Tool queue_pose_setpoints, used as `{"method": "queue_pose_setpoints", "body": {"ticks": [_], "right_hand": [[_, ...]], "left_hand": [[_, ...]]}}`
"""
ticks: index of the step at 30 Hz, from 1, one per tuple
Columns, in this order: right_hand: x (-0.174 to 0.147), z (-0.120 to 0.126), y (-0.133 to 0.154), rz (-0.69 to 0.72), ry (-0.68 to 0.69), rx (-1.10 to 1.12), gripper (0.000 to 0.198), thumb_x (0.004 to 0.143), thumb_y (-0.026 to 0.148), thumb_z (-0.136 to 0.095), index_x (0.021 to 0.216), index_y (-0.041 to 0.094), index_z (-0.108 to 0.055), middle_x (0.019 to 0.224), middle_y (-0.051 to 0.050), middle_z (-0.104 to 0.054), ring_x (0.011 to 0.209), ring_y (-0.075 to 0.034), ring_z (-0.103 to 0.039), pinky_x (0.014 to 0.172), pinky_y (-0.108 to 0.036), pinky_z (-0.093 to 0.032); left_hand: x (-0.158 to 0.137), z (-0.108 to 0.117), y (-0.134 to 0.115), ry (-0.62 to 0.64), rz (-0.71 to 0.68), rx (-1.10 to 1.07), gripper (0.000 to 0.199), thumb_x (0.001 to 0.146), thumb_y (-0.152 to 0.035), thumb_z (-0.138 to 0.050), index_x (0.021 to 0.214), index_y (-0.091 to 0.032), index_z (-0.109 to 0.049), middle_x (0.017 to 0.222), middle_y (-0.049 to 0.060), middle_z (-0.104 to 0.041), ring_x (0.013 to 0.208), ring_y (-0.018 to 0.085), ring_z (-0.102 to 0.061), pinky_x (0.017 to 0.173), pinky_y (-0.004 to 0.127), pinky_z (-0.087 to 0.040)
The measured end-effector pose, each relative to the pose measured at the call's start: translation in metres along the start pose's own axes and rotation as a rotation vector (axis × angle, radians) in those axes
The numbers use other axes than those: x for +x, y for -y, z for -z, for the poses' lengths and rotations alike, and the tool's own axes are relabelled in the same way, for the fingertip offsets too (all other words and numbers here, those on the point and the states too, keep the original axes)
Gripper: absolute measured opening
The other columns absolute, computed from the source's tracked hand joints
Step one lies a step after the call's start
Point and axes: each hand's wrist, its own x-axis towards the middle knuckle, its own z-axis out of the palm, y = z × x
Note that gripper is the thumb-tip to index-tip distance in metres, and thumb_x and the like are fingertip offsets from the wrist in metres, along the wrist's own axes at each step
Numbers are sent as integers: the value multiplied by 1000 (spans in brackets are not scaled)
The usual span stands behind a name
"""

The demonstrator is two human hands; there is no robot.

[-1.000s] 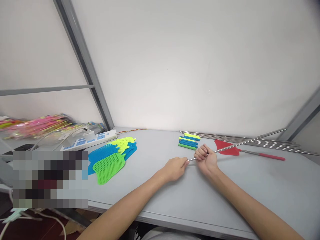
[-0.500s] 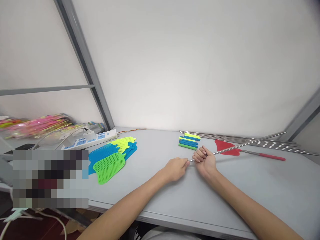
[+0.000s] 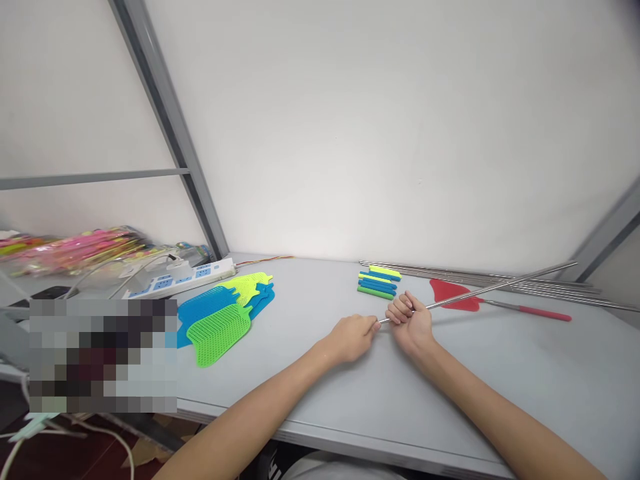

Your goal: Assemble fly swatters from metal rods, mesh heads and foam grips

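Observation:
A thin metal rod slants up to the right across the table. My right hand is wrapped around it, fingers curled with the palm side up. Just left of it, my left hand is closed at the rod's near end; whatever else may be inside that grip is hidden. Behind the rod lies a red fly swatter with a metal stem and red handle. Several yellow, blue and green plastic handle tubes are grouped beyond my right hand.
Loose swatter heads in green, blue and yellow overlap at left. Several metal rods lie along the wall at right. A power strip and bagged colourful items are farther left. A grey frame post rises behind.
The rod's far tip has shifted slightly to the right. Both hands keep their grip in nearly the same place.

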Motion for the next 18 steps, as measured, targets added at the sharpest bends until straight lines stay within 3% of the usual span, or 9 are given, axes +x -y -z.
{"method": "queue_pose_setpoints", "body": {"ticks": [9,18], "right_hand": [[0,-16,20,-43,-45,-39,26,73,23,-42,52,17,-26,41,8,-16,33,-5,-18,30,-18,-19],[10,-3,20,-114,-160,-14,26,73,17,-35,51,18,-22,38,7,-16,30,-5,-18,30,-18,-19]], "left_hand": [[2,-5,-7,-46,-73,-173,46,83,-40,-4,77,-19,-44,67,1,-51,57,12,-45,52,23,-32],[0,3,-8,-13,-22,-161,43,83,-42,-8,74,-19,-44,65,1,-49,57,12,-44,55,23,-34]]}}
